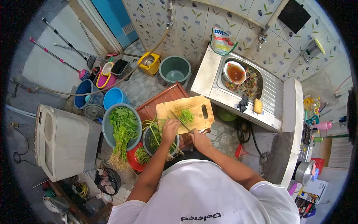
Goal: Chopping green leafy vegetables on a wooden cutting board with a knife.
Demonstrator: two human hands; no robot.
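Note:
My right hand (200, 142) grips the handle of a kitchen knife (181, 121), its blade slanting across a wooden cutting board (193, 105). Beside the blade, my left hand (170, 130) presses down at the board's near left edge, fingers curled over green stalks mostly hidden beneath it. Chopped greens (186, 116) form a small pile right of the knife. Below the board, a dark pot (145, 142) holds cut greens, with long stalks lying across its top. A red basin (132, 159) with more cut stems is partly under my left forearm.
At left, a grey basin (105, 134) holds leafy greens with roots hanging over its rim. The board rests over a brown plastic table (145, 107). A steel sink (260, 92) with dishes stands at right, a washing machine (67, 142) at left. A hose (120, 81) crosses the floor area.

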